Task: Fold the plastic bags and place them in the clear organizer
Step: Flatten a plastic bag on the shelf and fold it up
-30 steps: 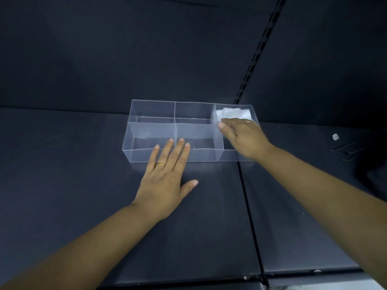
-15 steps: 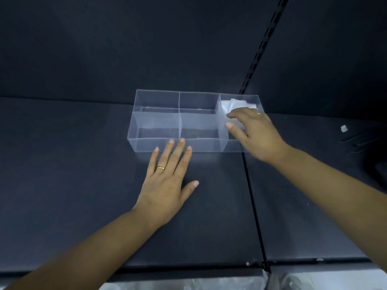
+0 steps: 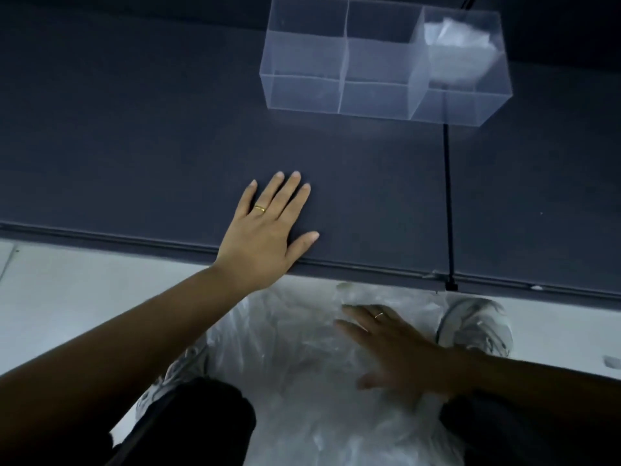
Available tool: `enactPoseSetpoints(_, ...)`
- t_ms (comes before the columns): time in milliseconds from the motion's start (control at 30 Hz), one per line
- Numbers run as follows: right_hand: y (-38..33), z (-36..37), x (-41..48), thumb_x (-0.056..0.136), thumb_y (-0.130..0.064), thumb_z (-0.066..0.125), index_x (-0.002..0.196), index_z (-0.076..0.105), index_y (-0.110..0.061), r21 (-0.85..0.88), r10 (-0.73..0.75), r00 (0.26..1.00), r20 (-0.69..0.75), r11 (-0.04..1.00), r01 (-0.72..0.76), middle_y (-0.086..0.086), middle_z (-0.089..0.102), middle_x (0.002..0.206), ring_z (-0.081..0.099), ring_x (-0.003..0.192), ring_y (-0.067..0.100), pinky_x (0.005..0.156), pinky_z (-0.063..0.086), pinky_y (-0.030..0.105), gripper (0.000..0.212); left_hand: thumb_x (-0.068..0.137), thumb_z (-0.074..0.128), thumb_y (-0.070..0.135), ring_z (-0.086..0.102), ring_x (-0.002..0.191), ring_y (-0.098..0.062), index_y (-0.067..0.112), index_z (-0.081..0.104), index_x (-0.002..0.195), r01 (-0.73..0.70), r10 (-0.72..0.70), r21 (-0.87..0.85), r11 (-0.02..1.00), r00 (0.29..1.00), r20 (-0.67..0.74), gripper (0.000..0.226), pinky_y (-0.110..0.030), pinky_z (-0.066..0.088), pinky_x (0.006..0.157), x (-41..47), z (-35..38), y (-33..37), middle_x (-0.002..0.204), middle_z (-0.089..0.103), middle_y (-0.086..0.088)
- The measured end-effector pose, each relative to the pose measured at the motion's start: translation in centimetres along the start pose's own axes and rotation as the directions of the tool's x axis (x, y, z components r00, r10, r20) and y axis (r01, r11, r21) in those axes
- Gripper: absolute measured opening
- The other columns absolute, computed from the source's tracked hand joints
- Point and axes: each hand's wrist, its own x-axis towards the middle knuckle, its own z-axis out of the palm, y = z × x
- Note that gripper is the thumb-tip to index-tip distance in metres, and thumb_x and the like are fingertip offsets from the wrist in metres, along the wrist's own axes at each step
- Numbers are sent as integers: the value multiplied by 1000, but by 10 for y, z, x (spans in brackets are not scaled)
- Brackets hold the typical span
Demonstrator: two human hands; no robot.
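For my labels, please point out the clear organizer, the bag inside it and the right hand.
clear organizer [image 3: 302, 94], head view, left front wall.
bag [image 3: 460, 45], head view, white middle.
right hand [image 3: 400, 351], head view, back of hand.

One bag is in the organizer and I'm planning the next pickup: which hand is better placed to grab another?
Right. The right hand is spread over the loose plastic bags below the table edge; the left hand lies flat on the table, away from them.
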Motion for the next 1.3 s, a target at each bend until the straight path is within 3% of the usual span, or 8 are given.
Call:
enactPoseSetpoints(167,9,-1,3,90,-20,55,93,66,-14,-70,-43,993,-108,997,36,3,65,101,62,96,20,80,47,29,14,96,9,60,7,148,-20,18,15,153,10,-10,-4,1000,1000,4,71,-44,3,120,0,4,-3,161,13,-2)
enactPoseSetpoints(400,-21,-122,-42,84,-48,61,74,62,-16,659,179,917,-357,744,111,1,58,70,54,64,7,63,43,19,34,91,12,69,1,146,-4,29,30,148,86,-66,-360,929,996,68,72,-27,-10,117,2,-7,-7,159,16,9)
enactPoseSetpoints(500,-15,-164,-50,88,-44,61,79,52,6,837,398,803,-445,502,215,7,46,66,47,58,13,55,42,14,52,77,11,87,26,140,0,48,54,128,330,-21,-884,331,939,343,77,-34,6,119,3,-34,-10,142,46,23)
enactPoseSetpoints(600,2,-183,-40,85,-36,59,95,64,5,951,551,779,-300,107,291,10,69,84,66,70,18,65,57,25,43,68,22,93,38,137,-8,33,41,143,373,296,-923,-96,896,331,98,-41,21,114,2,-53,2,144,48,11)
enactPoseSetpoints(767,18,-192,-12,88,-30,61,111,68,-1,917,643,756,-118,-221,331,15,71,102,68,88,25,79,58,35,37,76,69,59,54,124,-12,38,39,139,423,183,-906,-11,892,414,73,-32,46,98,5,-65,24,132,59,11)
enactPoseSetpoints(933,35,-184,-10,87,-32,61,85,79,-10,847,596,803,-24,-415,333,11,75,92,73,81,24,65,59,36,29,77,77,13,68,100,-11,24,58,123,429,28,-899,92,901,433,51,-29,53,92,6,-58,38,107,72,5)
enactPoseSetpoints(1167,85,-173,-33,89,-25,62,89,70,-8,879,767,641,36,-330,345,10,71,80,68,69,22,62,54,30,19,70,72,40,68,91,-24,14,75,93,360,-260,-933,-25,899,354,35,-36,53,93,11,-55,27,96,74,-13)
enactPoseSetpoints(1300,95,-176,-49,92,-12,62,93,60,-17,967,938,272,-217,167,195,1,58,77,50,64,9,58,43,19,5,65,67,54,69,87,-31,11,75,85,318,-320,-946,-58,892,319,48,-36,55,85,10,-66,29,90,73,-17)
